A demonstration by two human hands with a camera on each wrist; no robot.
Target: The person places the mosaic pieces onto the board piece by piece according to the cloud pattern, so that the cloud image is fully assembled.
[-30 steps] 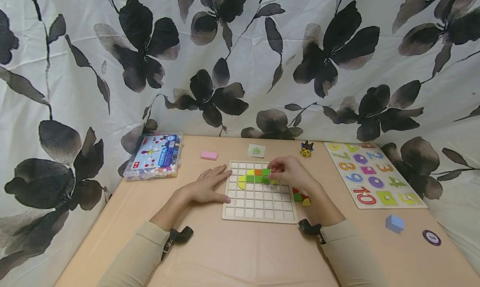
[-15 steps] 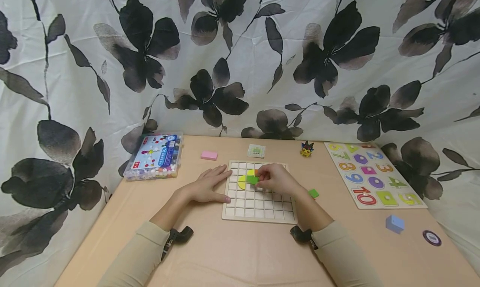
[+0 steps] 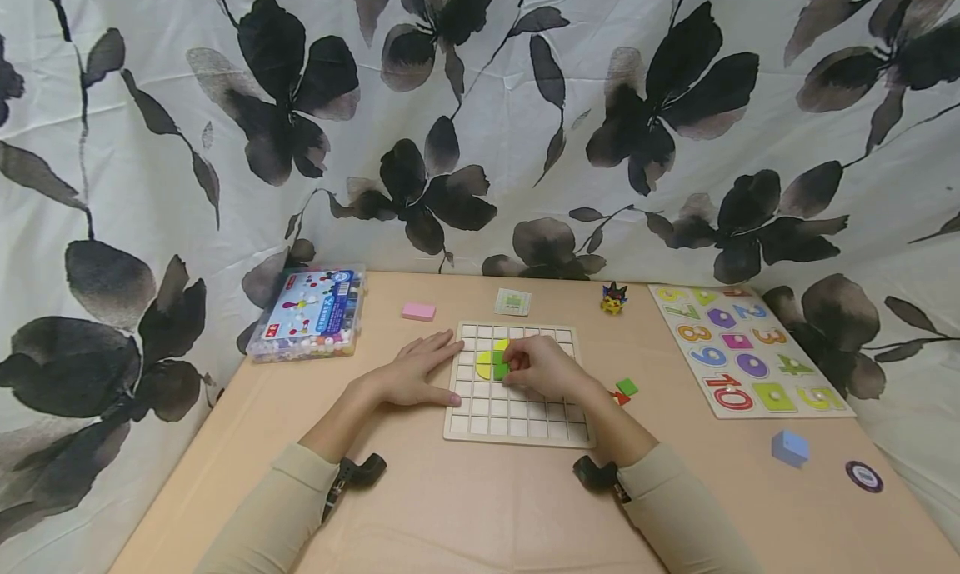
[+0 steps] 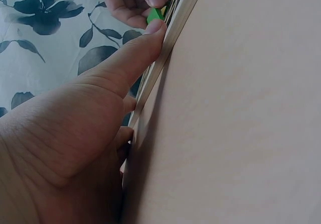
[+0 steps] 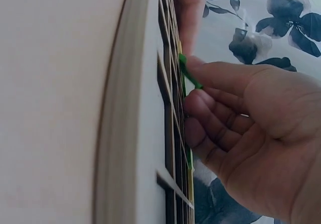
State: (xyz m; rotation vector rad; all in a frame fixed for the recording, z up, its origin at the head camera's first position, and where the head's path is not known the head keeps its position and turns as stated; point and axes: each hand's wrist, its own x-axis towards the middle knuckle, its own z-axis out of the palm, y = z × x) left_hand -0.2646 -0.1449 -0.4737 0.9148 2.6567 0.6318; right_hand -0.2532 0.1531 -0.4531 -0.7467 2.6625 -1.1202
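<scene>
A white grid board [image 3: 497,426] with a pale wooden rim lies flat mid-table. My left hand [image 3: 408,376] rests along its left edge, fingers stretched out and thumb on the rim. Over the upper part of the grid, my right hand [image 3: 547,367] pinches a small green tile [image 3: 500,369] between thumb and fingertips. In the right wrist view that green tile [image 5: 189,73] is tilted, close at the grid's surface. Yellow rounded pieces [image 3: 483,364] sit in cells just left of it. The right hand hides the cells and pieces beneath it.
Loose green [image 3: 627,386] and red pieces [image 3: 620,397] lie right of the board, partly behind the right forearm. Farther right are a number board [image 3: 731,391], a blue block [image 3: 790,447] and a round disc [image 3: 864,476]. A bead box [image 3: 307,311], pink block [image 3: 418,311], pattern card [image 3: 513,301] and figurine [image 3: 613,297] stand behind.
The right hand has moved left and slightly nearer across the grid, bringing a green tile beside the yellow pieces. Loose pieces right of the board are partly uncovered. The left hand stays put.
</scene>
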